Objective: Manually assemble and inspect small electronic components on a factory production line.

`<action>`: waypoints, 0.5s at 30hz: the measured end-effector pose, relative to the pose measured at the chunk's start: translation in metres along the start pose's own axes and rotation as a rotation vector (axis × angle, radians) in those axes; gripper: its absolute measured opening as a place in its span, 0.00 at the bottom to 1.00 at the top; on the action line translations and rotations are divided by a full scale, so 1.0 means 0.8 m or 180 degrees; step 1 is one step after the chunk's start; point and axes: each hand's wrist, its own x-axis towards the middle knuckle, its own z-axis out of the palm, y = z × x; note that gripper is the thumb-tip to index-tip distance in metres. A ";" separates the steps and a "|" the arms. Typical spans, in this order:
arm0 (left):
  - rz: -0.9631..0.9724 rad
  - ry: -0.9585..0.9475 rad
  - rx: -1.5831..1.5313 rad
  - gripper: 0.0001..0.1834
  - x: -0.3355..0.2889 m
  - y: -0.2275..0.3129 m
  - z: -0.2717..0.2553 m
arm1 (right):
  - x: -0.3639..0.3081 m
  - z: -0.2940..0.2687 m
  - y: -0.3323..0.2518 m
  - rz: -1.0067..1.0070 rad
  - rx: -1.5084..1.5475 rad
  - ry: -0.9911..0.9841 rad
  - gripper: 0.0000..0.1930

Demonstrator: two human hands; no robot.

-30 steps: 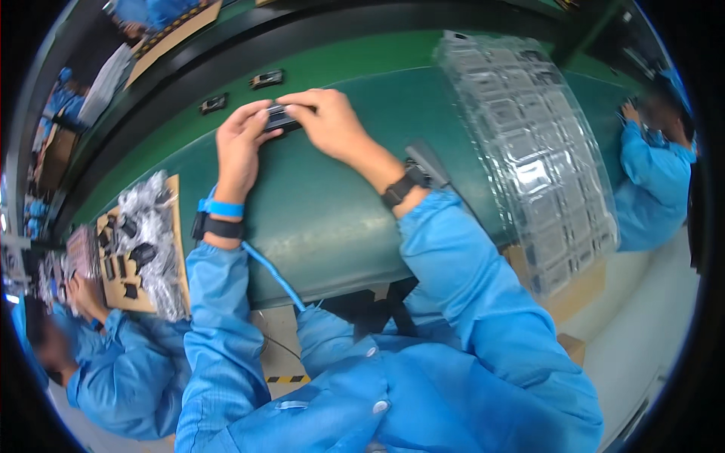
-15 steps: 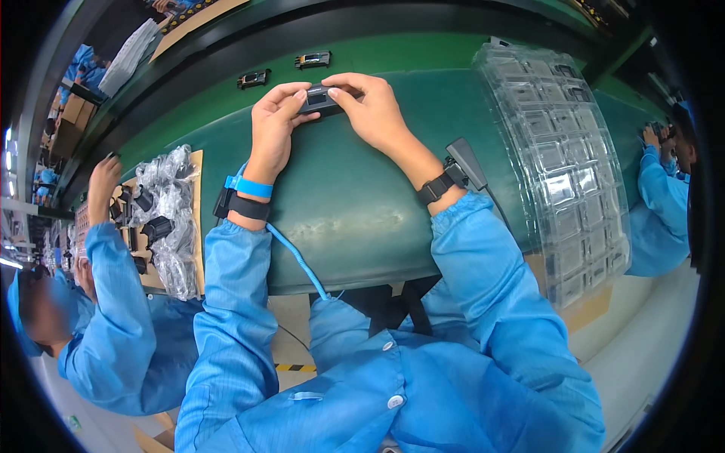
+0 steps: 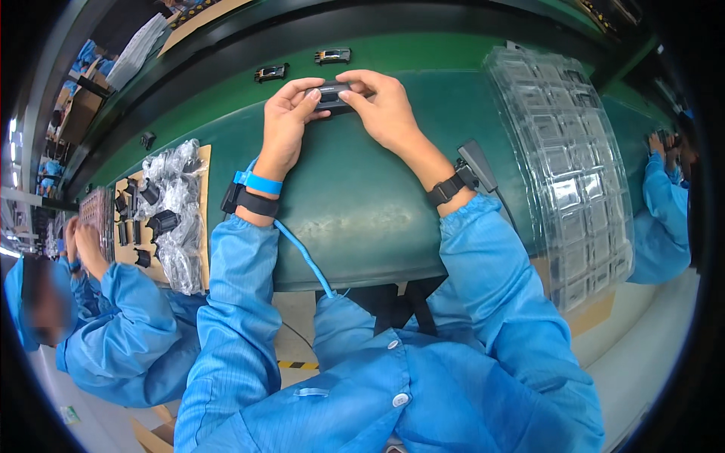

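Note:
Near the far side of the green bench mat (image 3: 355, 219), a small black plastic device (image 3: 332, 97) with a dark rectangular window is held between my hands. My left hand (image 3: 285, 124) pinches its left end, thumb on the near face. At the other end, my right hand (image 3: 387, 113) grips it with thumb and fingers. Beyond my hands lie two small black electronic units, one (image 3: 271, 72) to the left and one (image 3: 332, 56) further right. A blue strap (image 3: 259, 183) with a coiled cord (image 3: 302, 253) circles my left wrist.
Stacked clear plastic trays (image 3: 563, 174) line the right side of the bench. To the left, a cardboard sheet (image 3: 204, 219) carries black parts and crumpled clear bags (image 3: 177, 219). A small black part (image 3: 147, 140) lies beyond it. Co-workers in blue sit on both sides.
The left co-worker's outstretched arm has drawn back, and a small black part now shows on the bench near there. My hands keep hold of the device; the whole view has shifted slightly.

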 end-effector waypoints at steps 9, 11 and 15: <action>-0.0114 0.0255 0.0071 0.24 0.003 -0.011 0.012 | 0.096 -0.116 0.098 -0.0162 -0.0961 0.0960 0.14; -0.0138 0.0265 0.0080 0.19 0.002 -0.013 0.012 | 0.107 -0.140 0.106 0.0143 -0.1981 0.1093 0.15; -0.0170 0.0353 0.0286 0.17 -0.006 -0.007 0.010 | 0.096 -0.093 0.066 -0.0341 -0.2937 0.1349 0.19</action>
